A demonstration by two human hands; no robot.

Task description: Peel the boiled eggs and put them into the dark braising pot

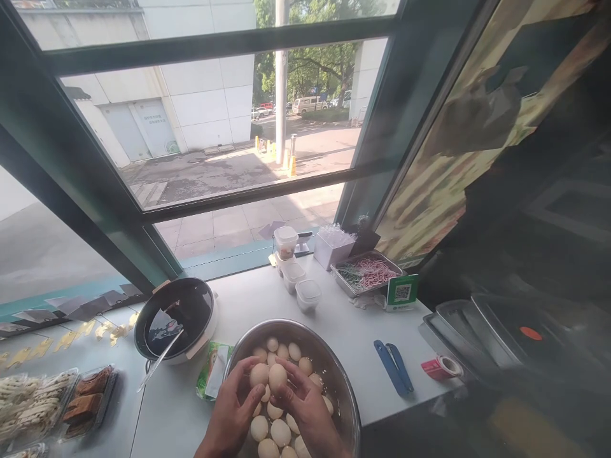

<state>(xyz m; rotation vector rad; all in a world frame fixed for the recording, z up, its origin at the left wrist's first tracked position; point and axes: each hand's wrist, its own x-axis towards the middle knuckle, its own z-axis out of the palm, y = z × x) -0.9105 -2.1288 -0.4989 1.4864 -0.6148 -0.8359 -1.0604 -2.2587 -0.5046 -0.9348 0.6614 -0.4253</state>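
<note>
My left hand (237,402) is closed around one pale egg (259,375). Beside it, my right hand (305,401) grips another egg (277,378), and the two eggs are side by side, touching or nearly so. Both hands are over a large round metal bowl (352,407). Several more eggs (280,432) lie in the bowl in what looks like water. Parts of the bowl and some eggs are hidden beneath my hands and wrists.
Left of the bowl stand a green packet (206,375) and a black pot (203,299) with dark liquid and a ladle (162,359). Lidded cups (308,294), a metal tray (353,289), a QR-code stand (401,292), a blue tool (392,369) and a tape roll (442,367) are on the table.
</note>
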